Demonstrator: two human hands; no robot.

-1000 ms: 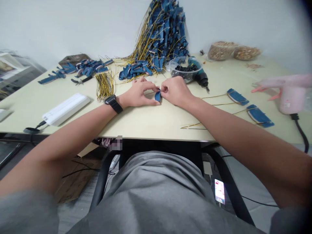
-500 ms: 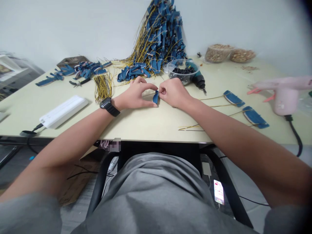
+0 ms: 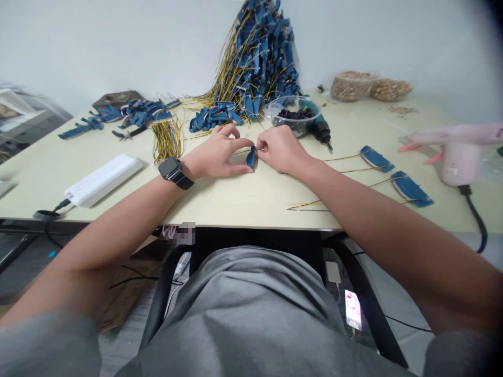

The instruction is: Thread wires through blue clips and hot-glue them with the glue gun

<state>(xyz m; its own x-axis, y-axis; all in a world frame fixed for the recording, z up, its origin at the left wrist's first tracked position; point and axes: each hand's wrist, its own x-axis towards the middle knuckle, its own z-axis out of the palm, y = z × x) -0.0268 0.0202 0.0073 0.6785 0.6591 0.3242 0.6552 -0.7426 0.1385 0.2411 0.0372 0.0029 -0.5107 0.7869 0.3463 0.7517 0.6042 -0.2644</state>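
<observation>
Between the thumb and index finger of my left hand (image 3: pixel 220 153) is a small curved blue piece (image 3: pixel 250 158), gripped at its two ends and standing on edge just above the table. A thin wire runs from it toward my left palm. Against the upper end of that piece, my right hand (image 3: pixel 282 149) is closed in a pinch; what its fingertips hold is too small to make out. To the right lie two blue pieces with wires, one farther back (image 3: pixel 377 158) and one nearer (image 3: pixel 412 189). A bundle of yellow and black wires (image 3: pixel 167 141) rests beyond my left wrist.
A tall heap of wired blue pieces (image 3: pixel 263 57) leans on the wall. Before it stand a clear tub of black parts (image 3: pixel 296 118) and a power driver (image 3: pixel 322 131). A pink glue gun (image 3: pixel 461 157) is at right, a white power block (image 3: pixel 102 179) at left, with pliers (image 3: pixel 129 133) behind.
My left wrist has turned slightly, so the watch face shows more. Both hands stay at the blue piece, almost in the same place.
</observation>
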